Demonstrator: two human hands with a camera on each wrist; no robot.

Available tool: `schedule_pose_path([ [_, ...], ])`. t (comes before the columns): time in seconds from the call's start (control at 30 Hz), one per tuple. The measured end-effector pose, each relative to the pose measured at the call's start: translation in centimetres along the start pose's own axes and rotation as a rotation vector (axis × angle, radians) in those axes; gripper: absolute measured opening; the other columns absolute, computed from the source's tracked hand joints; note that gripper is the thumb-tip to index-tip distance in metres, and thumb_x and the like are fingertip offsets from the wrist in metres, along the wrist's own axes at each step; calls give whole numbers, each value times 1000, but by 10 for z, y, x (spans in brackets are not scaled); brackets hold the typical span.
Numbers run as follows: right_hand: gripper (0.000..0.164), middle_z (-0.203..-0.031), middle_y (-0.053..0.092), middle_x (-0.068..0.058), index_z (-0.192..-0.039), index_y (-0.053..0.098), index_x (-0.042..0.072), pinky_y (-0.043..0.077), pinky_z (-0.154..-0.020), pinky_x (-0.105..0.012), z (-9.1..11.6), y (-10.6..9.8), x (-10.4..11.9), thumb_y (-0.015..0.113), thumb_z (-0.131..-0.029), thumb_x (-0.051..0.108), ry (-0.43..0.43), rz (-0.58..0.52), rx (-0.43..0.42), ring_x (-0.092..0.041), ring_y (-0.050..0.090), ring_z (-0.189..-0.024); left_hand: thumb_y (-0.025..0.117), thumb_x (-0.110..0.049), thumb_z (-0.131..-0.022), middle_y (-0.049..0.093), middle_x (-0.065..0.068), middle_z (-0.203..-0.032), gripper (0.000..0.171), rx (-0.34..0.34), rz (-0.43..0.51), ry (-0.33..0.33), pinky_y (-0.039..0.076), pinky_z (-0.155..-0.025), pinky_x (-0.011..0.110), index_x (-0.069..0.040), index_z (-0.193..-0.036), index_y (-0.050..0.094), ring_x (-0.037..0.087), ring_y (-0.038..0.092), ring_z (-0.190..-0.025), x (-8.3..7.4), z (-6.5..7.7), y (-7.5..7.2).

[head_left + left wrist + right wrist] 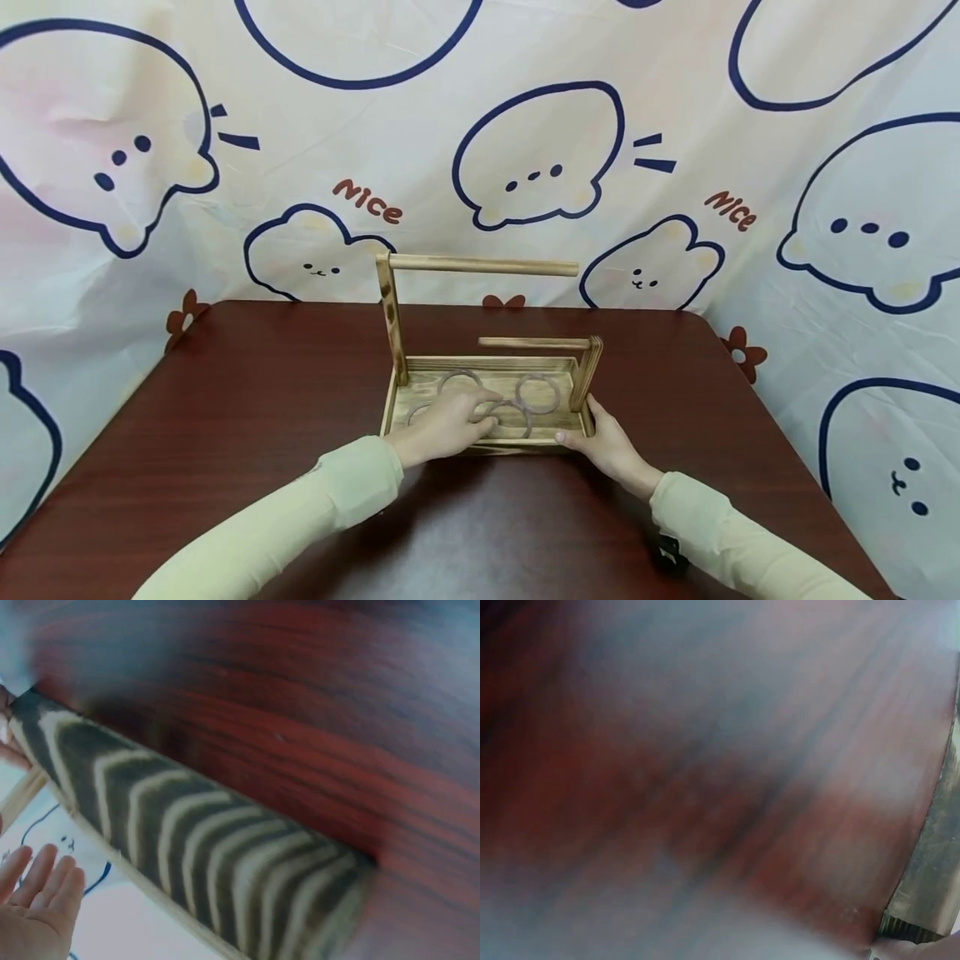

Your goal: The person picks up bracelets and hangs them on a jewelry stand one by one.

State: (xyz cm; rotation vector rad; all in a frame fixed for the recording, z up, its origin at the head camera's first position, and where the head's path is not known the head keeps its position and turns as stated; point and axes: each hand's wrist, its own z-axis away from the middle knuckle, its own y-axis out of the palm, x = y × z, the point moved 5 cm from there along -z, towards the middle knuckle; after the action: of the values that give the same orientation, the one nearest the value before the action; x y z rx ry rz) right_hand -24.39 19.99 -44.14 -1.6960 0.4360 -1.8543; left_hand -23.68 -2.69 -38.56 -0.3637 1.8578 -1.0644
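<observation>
A wooden jewellery stand [491, 363] with a shallow tray base sits on the table. It has one tall bar at the left and one low bar at the right. Several pale, thin rings like bangles [558, 395] lie flat in its tray. My left hand [450, 417] hovers over the tray with fingers reaching toward the front middle ring [529, 423]; the left wrist view shows those fingers [56, 889] loosely extended. My right hand [611, 446] grips the tray's front right corner, thumb on the front rim. Only a little of that hand shows in the right wrist view.
The stand rests on a dark red-brown wooden table [285, 383]. A patterned cloth [420, 150] hangs behind the table and along both sides. A small black object [667, 554] shows under the right sleeve.
</observation>
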Motion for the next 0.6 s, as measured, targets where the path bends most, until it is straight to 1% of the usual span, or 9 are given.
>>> schedule_pose_path([
  [0.17, 95, -149, 18, -25, -145, 8, -6, 21, -108, -53, 2, 1, 0, 69, -82, 32, 9, 12, 6, -37, 17, -137, 58, -20, -90, 56, 11, -127, 41, 37, 142, -28, 41, -98, 40, -2, -126, 54, 24, 52, -116, 1, -16, 17],
  [0.23, 95, -148, 18, -26, -144, 9, -7, 22, -108, -54, 3, 2, -1, 69, -82, 32, 11, 16, 7, -38, 18, -136, 58, -22, -90, 55, 11, -129, 42, 39, 157, -28, 42, -96, 39, -4, -128, 53, 22, 54, -110, 0, -22, 21],
  [0.27, 95, -148, 18, -26, -144, 9, -7, 22, -108, -54, 4, 3, -1, 69, -81, 32, 12, 14, 7, -38, 18, -136, 58, -23, -90, 56, 10, -128, 43, 37, 148, -32, 43, -94, 37, -6, -129, 53, 21, 57, -101, 0, -26, 23],
  [0.33, 96, -149, 18, -25, -145, 9, -6, 22, -108, -53, 5, 5, -2, 69, -81, 32, 12, -4, 16, -37, 18, -137, 58, -23, -89, 59, 10, -122, 44, 40, 145, -35, 49, -78, 32, -8, -130, 52, 16, 59, -75, 0, -32, 25],
  [0.37, 96, -149, 19, -25, -145, 9, -6, 23, -108, -53, 5, 6, -2, 69, -81, 33, 9, -8, 18, -37, 19, -137, 58, -22, -88, 60, 11, -120, 44, 39, 145, -32, 48, -72, 29, -8, -130, 52, 14, 54, -63, -1, -36, 26],
  [0.43, 96, -149, 20, -24, -145, 8, -5, 24, -107, -52, 4, 7, -3, 69, -81, 34, 4, -16, 20, -36, 20, -136, 59, -21, -88, 65, 13, -98, 47, 52, 150, -34, 44, -55, 23, -7, -131, 50, 9, 39, -44, -2, -43, 28],
  [0.5, 97, -149, 19, -23, -146, 8, -4, 24, -107, -52, 3, 5, -3, 69, -81, 35, 7, -21, 20, -36, 20, -137, 60, -21, -87, 61, 14, -76, 49, 64, 153, -38, 37, -44, 21, -7, -133, 48, 5, 30, -37, -1, -50, 30],
  [0.53, 97, -149, 19, -23, -145, 8, -4, 24, -107, -52, 2, 4, -2, 69, -81, 35, 6, -17, 17, -36, 19, -137, 61, -21, -86, 62, 12, -79, 50, 61, 150, -38, 37, -45, 20, -6, -132, 48, 4, 30, -37, -2, -54, 30],
  [0.6, 97, -149, 20, -23, -145, 8, -4, 23, -107, -52, -1, 2, -1, 69, -81, 35, 0, -9, 12, -36, 20, -137, 61, -23, -86, 57, 14, -67, 52, 60, 142, -44, 37, -44, 22, -5, -133, 47, 5, 32, -39, 0, -61, 32],
])
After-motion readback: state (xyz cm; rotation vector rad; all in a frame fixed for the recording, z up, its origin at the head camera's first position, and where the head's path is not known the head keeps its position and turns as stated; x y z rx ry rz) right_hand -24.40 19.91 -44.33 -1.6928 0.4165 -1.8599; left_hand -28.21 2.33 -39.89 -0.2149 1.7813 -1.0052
